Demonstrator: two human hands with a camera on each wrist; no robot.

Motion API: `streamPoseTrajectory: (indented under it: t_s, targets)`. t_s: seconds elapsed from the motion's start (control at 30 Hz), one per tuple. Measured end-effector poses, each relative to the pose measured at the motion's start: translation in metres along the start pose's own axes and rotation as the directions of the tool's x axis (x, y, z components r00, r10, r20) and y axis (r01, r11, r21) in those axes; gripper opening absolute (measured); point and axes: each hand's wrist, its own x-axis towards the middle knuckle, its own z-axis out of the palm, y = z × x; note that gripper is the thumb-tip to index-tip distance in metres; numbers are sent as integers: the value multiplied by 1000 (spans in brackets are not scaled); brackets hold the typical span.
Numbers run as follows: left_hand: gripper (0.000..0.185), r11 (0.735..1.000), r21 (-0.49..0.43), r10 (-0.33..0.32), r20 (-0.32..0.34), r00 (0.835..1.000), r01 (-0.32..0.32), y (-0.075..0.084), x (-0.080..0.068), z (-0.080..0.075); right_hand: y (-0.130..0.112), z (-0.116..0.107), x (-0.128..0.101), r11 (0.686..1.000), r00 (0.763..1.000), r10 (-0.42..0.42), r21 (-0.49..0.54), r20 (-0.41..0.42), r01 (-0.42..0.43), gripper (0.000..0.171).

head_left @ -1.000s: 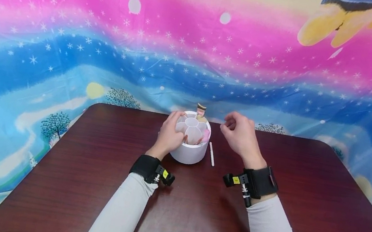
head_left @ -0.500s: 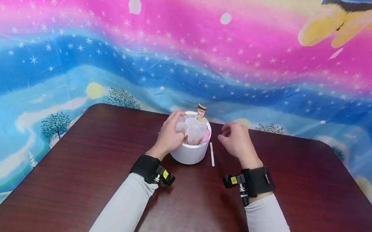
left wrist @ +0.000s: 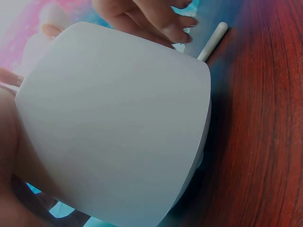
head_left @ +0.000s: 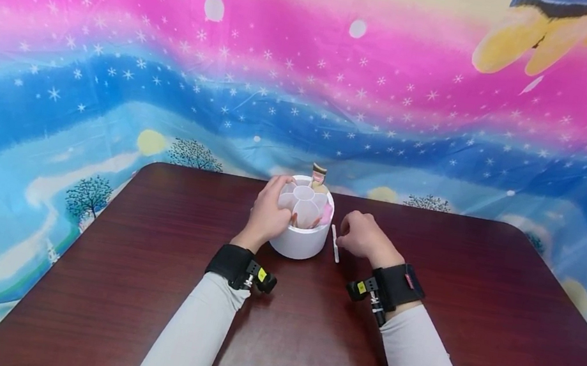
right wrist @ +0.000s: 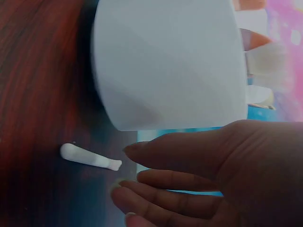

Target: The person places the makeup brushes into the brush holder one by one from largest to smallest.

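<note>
My left hand grips the left side of a round white organizer, its fingers over the rim. Petal-shaped clear compartments surround a central ring inside it. A small piece with a dark striped top sticks up at the organizer's back, and something pink sits at its right. Beside the organizer, a slim white stick with one rounded end lies on the table. My right hand is right by the stick; in the right wrist view, thumb and fingers are apart near its narrower end, with nothing between them.
The dark red-brown table has rounded far corners. Behind it hangs a colourful cloth printed with snowflakes and trees, close to the far edge. Each wrist wears a black camera strap.
My right hand has come down and toward me, from above the table to beside the white stick. The left hand and the organizer have stayed in place.
</note>
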Motion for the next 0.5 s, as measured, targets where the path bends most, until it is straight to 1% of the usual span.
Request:
streamPoseTrajectory:
  t_s: [0.2,0.5]
  targets:
    - [68,1000,-3,8,-2,1000,-8,0,0,-1,2,6,3,1000,999,27,-2,41,-27,12]
    - [67,1000,0,3,2,1000,-3,-1,0,0,1,15,5,997,997,71,5,38,-71,6]
